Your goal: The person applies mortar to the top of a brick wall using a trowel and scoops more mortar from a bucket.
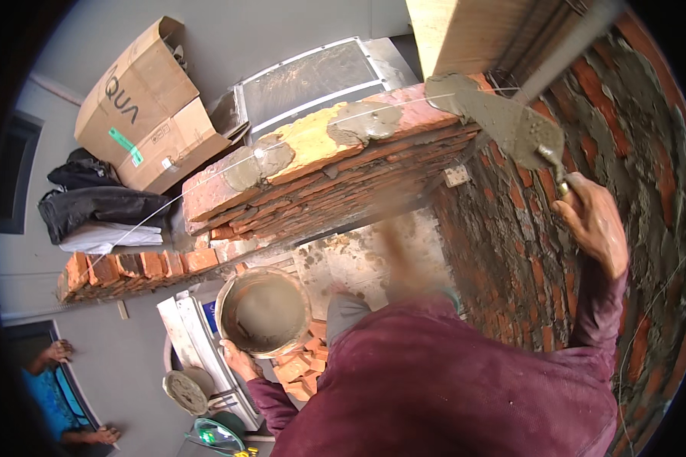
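Observation:
My right hand point(596, 221) is closed round the handle of a trowel point(537, 141). Wet mortar coats its blade, whose tip reaches the grey mortar point(448, 91) at the right end of a low brick wall point(312, 148). Patches of mortar lie along the wall's top between pink and yellow bricks. My left hand point(240, 361) grips the rim of a round bucket point(264, 277) with wet mortar in it; some of its fingers are hidden. A thin string line point(149, 217) runs along the wall top.
Rough mortar-smeared brickwork point(503, 228) rises at right. Broken bricks point(301, 371) lie beside the bucket. A cardboard box point(141, 114) and dark cloth point(91, 209) sit behind the wall. A smaller bucket point(188, 390) stands lower left. Another person's hands point(59, 350) rest at a window frame.

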A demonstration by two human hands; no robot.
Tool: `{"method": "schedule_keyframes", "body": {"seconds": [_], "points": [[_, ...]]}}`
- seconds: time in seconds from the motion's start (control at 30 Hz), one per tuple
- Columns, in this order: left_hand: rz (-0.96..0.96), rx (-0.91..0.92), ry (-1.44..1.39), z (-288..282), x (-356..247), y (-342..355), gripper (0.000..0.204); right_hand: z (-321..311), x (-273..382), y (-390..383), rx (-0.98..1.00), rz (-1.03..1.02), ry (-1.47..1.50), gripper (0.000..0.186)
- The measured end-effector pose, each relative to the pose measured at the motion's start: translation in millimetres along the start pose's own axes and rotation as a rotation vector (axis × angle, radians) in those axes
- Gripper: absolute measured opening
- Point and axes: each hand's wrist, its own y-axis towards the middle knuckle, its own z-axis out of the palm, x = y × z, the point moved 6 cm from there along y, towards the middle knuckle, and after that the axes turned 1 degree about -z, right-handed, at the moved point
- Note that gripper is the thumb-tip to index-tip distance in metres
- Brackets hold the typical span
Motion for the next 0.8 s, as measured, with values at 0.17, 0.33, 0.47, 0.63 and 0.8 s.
{"method": "schedule_keyframes", "body": {"seconds": [0.17,0.33,0.47,0.63,0.8], "points": [[0.067,-0.134,0.385,-26.0,39.8,46.8,0.06,-3.3,60.2,109.5,-0.126,-0.216,-0.383,0.015],[0.094,-0.109,0.299,-41.0,69.5,83.5,0.065,111.5,78.0,261.2,0.366,-0.119,-0.84,0.012],[0.055,-0.143,0.308,-60.6,68.3,85.5,0.066,143.1,149.2,276.6,0.626,-0.276,-0.864,0.019],[-0.163,-0.103,0.234,-55.2,69.1,107.1,0.059,167.2,233.2,278.4,0.864,-0.327,-0.76,0.026],[-0.047,-0.111,0.298,-54.2,75.0,124.0,0.058,191.3,348.7,288.9,0.939,-0.588,-0.805,0.025]]}}
